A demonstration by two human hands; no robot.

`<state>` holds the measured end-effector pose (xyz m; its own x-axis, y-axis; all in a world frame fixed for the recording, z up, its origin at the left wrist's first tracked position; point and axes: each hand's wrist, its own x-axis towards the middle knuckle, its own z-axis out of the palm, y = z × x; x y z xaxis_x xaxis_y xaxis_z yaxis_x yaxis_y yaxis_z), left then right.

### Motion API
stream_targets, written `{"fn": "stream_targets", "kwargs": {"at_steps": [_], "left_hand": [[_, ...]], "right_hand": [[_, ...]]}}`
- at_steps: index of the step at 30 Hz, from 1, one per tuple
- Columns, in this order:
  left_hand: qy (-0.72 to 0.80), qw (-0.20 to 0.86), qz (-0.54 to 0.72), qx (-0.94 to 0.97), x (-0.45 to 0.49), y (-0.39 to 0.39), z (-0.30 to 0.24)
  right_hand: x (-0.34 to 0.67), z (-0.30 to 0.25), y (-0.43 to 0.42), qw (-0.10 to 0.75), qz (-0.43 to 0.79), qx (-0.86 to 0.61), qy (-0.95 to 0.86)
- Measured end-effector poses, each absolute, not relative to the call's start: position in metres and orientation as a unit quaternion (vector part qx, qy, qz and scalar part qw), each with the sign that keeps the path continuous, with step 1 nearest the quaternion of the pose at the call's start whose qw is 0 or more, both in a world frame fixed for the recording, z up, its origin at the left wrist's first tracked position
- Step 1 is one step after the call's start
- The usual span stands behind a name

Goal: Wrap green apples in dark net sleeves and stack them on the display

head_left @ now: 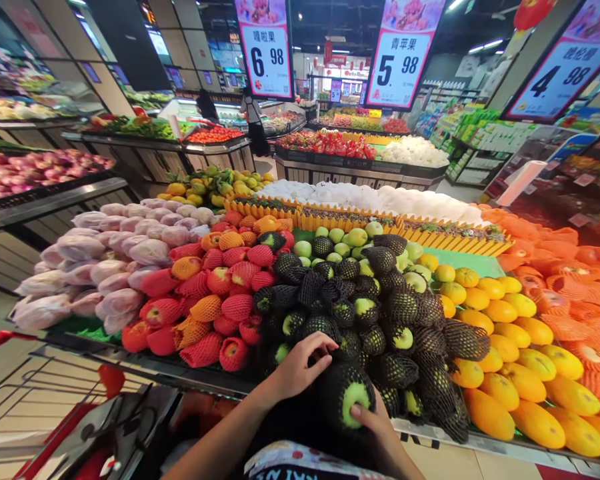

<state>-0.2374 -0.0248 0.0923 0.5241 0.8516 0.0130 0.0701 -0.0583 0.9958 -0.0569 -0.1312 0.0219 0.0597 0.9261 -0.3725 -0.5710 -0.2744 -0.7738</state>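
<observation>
A green apple in a black foam net (349,395) is in my right hand (380,427), close to my body. My right thumb presses on its bare green skin, and the other fingers are mostly hidden behind it. Just left of the apple is my left hand (303,360), its fingers bent and a gap showing between thumb and forefinger. Nothing shows in that hand; whether it touches the netted apple I cannot tell. In front of both hands lies a heap of green apples, many in black nets (365,310).
Red fruit in red and orange nets (230,307) lies left of the heap, with bagged pink fruit (150,252) beyond. Oranges (505,340) are on the right. A shopping cart (25,380) stands at the lower left. Price signs (397,60) hang above.
</observation>
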Motion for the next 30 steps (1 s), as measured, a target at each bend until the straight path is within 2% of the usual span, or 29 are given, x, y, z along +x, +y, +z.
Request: {"fn": "stream_targets", "kwargs": {"at_steps": [3, 6, 12, 15, 17, 19, 20, 22, 23, 26, 30], "left_hand": [[0.274, 0.613, 0.314, 0.672, -0.242, -0.028, 0.112], [0.228, 0.607, 0.296, 0.702, -0.232, -0.036, 0.109], [0.292, 0.533, 0.385, 0.694, -0.215, -0.037, 0.078], [0.348, 0.526, 0.457, 0.627, -0.221, -0.019, 0.078], [0.373, 0.526, 0.497, 0.580, -0.228, 0.003, 0.081], [0.397, 0.525, 0.526, 0.538, -0.234, 0.034, 0.082], [0.412, 0.523, 0.537, 0.517, -0.236, 0.053, 0.082], [0.443, 0.516, 0.556, 0.478, -0.240, 0.092, 0.081], [0.458, 0.514, 0.560, 0.460, -0.241, 0.111, 0.081], [0.503, 0.512, 0.547, 0.430, -0.241, 0.168, 0.082], [0.568, 0.479, 0.516, 0.426, -0.235, 0.241, 0.087]], "right_hand": [[-0.051, 0.033, -0.129, 0.559, 0.689, -0.445, -0.123], [-0.046, 0.039, -0.123, 0.540, 0.714, -0.428, -0.125], [-0.039, 0.043, -0.102, 0.509, 0.712, -0.423, -0.237], [-0.029, 0.050, -0.082, 0.517, 0.665, -0.408, -0.352], [-0.018, 0.052, -0.066, 0.546, 0.583, -0.426, -0.424], [-0.007, 0.046, -0.049, 0.553, 0.421, -0.489, -0.527], [-0.002, 0.041, -0.041, 0.528, 0.318, -0.527, -0.585], [0.005, 0.026, -0.028, 0.419, 0.125, -0.584, -0.684], [0.006, 0.018, -0.023, 0.364, 0.071, -0.598, -0.711], [0.006, -0.001, -0.014, 0.281, -0.002, -0.618, -0.734], [0.006, -0.009, -0.014, 0.273, -0.025, -0.616, -0.739]]}}
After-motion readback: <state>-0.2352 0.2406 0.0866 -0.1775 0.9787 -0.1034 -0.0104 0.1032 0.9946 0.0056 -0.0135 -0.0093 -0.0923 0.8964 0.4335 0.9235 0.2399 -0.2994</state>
